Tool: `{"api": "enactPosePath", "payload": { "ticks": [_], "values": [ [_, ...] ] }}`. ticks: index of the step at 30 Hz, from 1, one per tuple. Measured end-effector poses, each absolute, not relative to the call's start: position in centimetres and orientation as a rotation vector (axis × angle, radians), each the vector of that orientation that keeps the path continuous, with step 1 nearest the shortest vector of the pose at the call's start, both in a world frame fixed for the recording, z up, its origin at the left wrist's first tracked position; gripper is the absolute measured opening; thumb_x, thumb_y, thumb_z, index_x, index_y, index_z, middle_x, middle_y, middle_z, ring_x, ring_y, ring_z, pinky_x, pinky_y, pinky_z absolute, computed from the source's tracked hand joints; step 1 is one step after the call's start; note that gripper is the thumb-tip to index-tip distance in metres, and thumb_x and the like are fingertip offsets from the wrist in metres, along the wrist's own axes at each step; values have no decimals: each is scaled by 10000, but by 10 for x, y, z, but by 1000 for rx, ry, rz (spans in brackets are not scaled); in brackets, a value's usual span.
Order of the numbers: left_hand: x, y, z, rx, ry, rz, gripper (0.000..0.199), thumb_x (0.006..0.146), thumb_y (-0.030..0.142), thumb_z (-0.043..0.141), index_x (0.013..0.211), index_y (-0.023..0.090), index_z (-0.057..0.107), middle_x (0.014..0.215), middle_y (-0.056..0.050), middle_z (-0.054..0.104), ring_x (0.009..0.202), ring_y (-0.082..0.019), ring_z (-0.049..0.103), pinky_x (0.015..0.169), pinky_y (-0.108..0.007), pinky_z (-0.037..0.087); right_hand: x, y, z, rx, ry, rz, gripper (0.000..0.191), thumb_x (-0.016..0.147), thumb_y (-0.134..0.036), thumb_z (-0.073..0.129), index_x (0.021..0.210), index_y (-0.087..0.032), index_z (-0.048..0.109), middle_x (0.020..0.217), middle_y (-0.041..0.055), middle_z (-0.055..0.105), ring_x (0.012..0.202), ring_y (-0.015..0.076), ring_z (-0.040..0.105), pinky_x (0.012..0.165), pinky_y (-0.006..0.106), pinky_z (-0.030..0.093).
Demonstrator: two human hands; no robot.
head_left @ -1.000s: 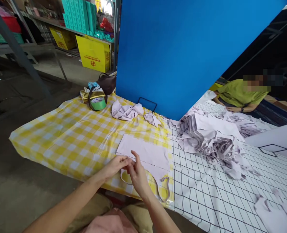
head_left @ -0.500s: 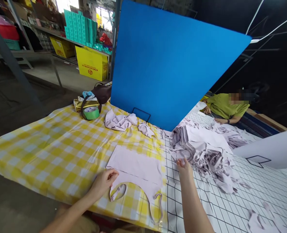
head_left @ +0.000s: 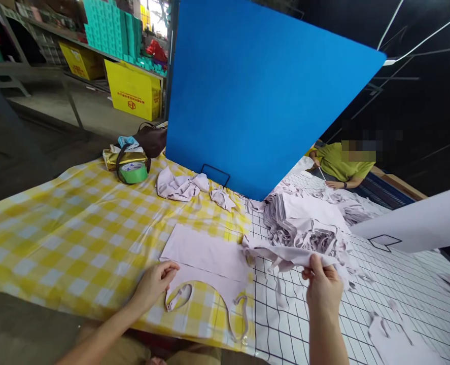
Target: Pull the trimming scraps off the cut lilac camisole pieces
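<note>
A pale lilac camisole (head_left: pixel 205 253) with thin straps lies flat on the yellow checked cloth, its straps toward me. My left hand (head_left: pixel 154 286) rests at its left edge, fingers curled together; whether they pinch any fabric is hidden. My right hand (head_left: pixel 325 289) grips another lilac camisole (head_left: pixel 281 252) by one end, between thumb and fingers. That piece stretches out to the left, folded on itself, and its far end reaches the right edge of the flat one. Behind it stands a stack of similar lilac garments (head_left: pixel 308 213) with tangled straps.
A big blue board (head_left: pixel 255 96) rises at the back of the table. Crumpled lilac fabric (head_left: pixel 179 185) and green tape (head_left: pixel 135 173) lie on the checked cloth (head_left: pixel 95 223). A white roll (head_left: pixel 418 223) juts in from the right. A co-worker in a green top (head_left: pixel 337 162) sits across.
My right hand has come away from the stack, moving right and nearer to me, with a camisole now in its grip. My left hand keeps its place beside the flat camisole.
</note>
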State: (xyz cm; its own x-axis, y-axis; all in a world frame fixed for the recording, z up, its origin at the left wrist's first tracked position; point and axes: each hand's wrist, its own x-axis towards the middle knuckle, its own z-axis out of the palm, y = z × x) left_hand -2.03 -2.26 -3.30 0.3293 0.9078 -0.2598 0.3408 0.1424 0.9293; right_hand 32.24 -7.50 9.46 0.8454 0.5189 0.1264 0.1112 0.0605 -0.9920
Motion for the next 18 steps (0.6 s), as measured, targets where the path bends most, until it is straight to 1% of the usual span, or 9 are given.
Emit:
{"api": "enactPosePath", "payload": {
  "ticks": [2,4,7,9,12,14,16,18],
  "values": [
    [-21,-23,-34,1409,1216,602,362,705,449,409,839,162,586,536,35,474,484,-137,499,470,-231,380,326,-86,112,-1612,-583,270,378,522,-457,764,656,-140,606,487,-58,475,449,60,396,394,190,335],
    [-23,-22,-31,1406,1215,596,370,709,448,401,857,162,583,529,42,457,474,-134,483,467,-231,376,331,-96,132,-1709,-597,242,428,485,-499,771,675,-141,633,512,-38,516,496,80,434,412,188,362],
    [-20,-16,-18,1498,1262,680,333,717,418,423,858,172,597,595,16,527,553,-143,512,543,-241,401,336,-106,167,-1704,-564,334,511,369,-529,802,697,-165,654,557,-17,568,522,107,486,408,192,393],
    [-9,-10,-6,1575,1252,758,292,722,378,445,853,177,611,668,-6,574,626,-151,529,604,-249,406,336,-109,191,-1664,-590,451,499,319,-506,824,652,-177,651,545,-11,571,483,107,490,386,197,397],
    [24,-7,10,1527,1064,765,304,732,366,485,928,175,617,730,-19,583,685,-154,533,653,-256,408,327,-108,222,-1637,-683,547,427,342,-455,842,610,-183,651,526,6,573,423,96,479,352,187,388],
    [53,-12,16,1335,869,678,417,707,416,561,1043,171,582,819,-37,598,775,-166,553,718,-268,422,315,-106,239,-1583,-743,576,415,348,-417,851,645,-195,665,529,9,576,412,97,490,353,185,402],
    [78,-20,20,1044,671,502,616,667,518,617,1163,169,507,960,-83,608,894,-198,566,782,-311,436,301,-105,252,-1515,-789,605,431,351,-392,853,700,-213,674,550,9,586,421,106,517,367,188,425],
    [94,-30,21,807,470,339,737,653,658,572,1175,143,502,1058,-152,595,970,-256,568,796,-386,452,289,-104,261,-1478,-817,651,447,364,-386,848,744,-226,675,572,11,597,432,117,537,377,195,442]
  ]
}}
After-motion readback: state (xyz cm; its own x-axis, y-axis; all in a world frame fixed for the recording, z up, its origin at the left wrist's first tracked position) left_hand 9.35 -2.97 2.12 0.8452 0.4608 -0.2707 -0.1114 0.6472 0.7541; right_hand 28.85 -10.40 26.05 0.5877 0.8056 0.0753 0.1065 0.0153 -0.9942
